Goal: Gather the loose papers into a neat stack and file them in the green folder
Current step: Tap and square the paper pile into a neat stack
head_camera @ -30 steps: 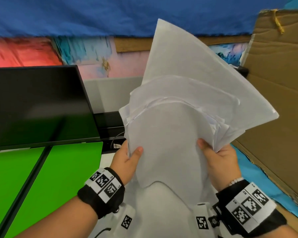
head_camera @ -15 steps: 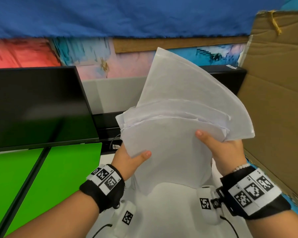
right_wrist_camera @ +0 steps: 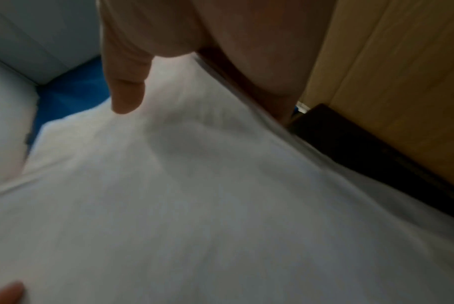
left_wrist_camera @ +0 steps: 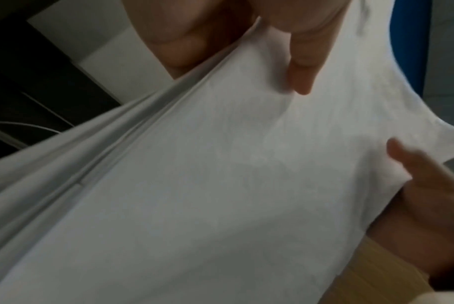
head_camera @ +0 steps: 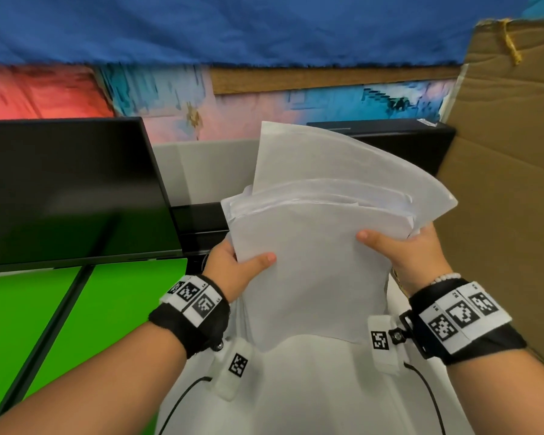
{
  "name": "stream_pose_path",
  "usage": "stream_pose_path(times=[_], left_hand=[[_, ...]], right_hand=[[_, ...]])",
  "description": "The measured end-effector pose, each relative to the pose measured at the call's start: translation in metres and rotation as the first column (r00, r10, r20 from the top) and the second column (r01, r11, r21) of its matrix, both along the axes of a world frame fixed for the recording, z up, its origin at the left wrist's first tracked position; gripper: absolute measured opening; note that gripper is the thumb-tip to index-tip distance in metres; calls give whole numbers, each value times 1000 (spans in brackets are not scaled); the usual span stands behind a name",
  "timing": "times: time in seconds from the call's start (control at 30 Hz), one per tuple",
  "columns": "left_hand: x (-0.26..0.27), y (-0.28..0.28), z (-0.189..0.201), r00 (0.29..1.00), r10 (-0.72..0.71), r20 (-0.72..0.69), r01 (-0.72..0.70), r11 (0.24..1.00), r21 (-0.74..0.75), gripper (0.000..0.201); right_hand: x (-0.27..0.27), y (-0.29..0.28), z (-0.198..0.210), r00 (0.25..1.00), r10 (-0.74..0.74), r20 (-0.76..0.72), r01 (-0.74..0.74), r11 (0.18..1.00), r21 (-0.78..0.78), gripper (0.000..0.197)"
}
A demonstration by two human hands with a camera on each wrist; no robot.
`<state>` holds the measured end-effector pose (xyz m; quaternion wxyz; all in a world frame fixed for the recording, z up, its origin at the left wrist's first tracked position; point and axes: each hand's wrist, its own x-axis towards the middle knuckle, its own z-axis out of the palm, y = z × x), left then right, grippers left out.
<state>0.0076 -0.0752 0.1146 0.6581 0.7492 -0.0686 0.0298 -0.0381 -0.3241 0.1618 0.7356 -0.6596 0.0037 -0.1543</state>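
Note:
A bundle of white papers [head_camera: 314, 246] stands nearly upright over the white table, its sheets fanned unevenly at the top. My left hand [head_camera: 233, 268] grips its left edge, thumb on the front sheet. My right hand [head_camera: 405, 249] grips the right edge the same way. The lower edge of the papers sits near the table. The green folder [head_camera: 85, 312] lies open and flat at the left, beside my left forearm. In the left wrist view the papers [left_wrist_camera: 220, 185] fill the frame under my thumb; the right wrist view shows the papers [right_wrist_camera: 220, 205] likewise.
A black monitor [head_camera: 66, 189] stands behind the folder at the left. A tall cardboard sheet [head_camera: 509, 183] leans along the right side. A black box [head_camera: 396, 146] sits behind the papers. The white table [head_camera: 311, 397] runs between my forearms.
Both hands have lowered the bundle toward the table, and the fanned top sheets have slid down closer together.

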Motion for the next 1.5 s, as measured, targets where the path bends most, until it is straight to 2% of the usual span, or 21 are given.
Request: stream_pose_path(times=[0.07,0.1,0.2,0.27,0.4,0.47,0.53,0.6,0.7,0.73,0.8,0.83,0.93,1.03,1.1,1.17,1.27,1.33,1.4,1.43,1.5], left_hand=[[-1,-2,0,999,25,25,-25,1000,-7,39],[-4,-4,2,997,41,64,-40,999,-29,38],[-12,-1,10,986,33,166,-8,989,-148,44],[-17,7,11,979,-19,204,61,978,-200,47],[-25,7,12,977,-113,181,135,984,-113,61],[-24,1,13,981,-92,171,107,991,-85,50],[-23,-3,17,989,-23,147,42,992,-122,32],[-27,-6,25,987,10,161,18,986,-167,30],[-36,-5,39,977,14,213,23,985,-171,30],[-37,-3,43,973,8,230,31,986,-166,36],[-38,1,49,957,-16,291,61,987,-148,68],[-37,2,54,949,-19,314,72,985,-159,74],[-36,0,70,932,-1,363,83,974,-209,44],[-28,-5,82,932,101,348,-12,968,-249,10],[-24,-8,86,951,138,278,-30,932,-361,16],[-20,-7,85,967,151,204,-42,888,-459,18],[-16,-2,79,971,169,167,-70,875,-479,10],[-15,2,69,967,150,207,-53,909,-414,21],[-16,7,56,963,59,264,43,930,-364,47],[-18,9,49,957,26,289,62,954,-293,60],[-21,10,36,958,42,285,-9,993,-114,77]], right_hand=[[0,4,-9,999,-44,-24,44,999,-8,45],[-2,6,-10,998,-62,-9,62,998,-24,33],[-12,3,0,991,-64,114,66,998,-18,32],[-20,-5,4,985,25,173,-19,999,-38,29],[-23,-11,-2,972,203,118,-200,979,-37,60],[-22,-4,0,983,156,101,-155,988,-19,59],[-23,6,6,994,22,103,-17,999,-45,38],[-28,13,11,985,-104,141,115,991,-72,32],[-38,22,16,967,-156,201,169,985,-45,28],[-41,24,16,966,-148,213,161,986,-48,30],[-41,23,12,970,-117,214,139,986,-89,51],[-38,21,9,972,-111,205,134,986,-103,57],[-29,16,1,993,-42,114,53,994,-99,81],[-21,14,-8,1000,-6,31,6,1000,3,100],[-17,12,-14,1000,-7,6,7,1000,0,90],[-14,12,-20,1000,-14,3,14,1000,-4,58],[-10,14,-28,999,-24,-38,25,1000,11,31],[-10,17,-28,995,-78,-55,80,997,20,22],[-13,18,-25,991,-128,-45,130,991,44,17],[-15,19,-24,991,-132,-35,133,990,49,16],[-20,21,-22,993,-115,-25,116,992,45,20]])
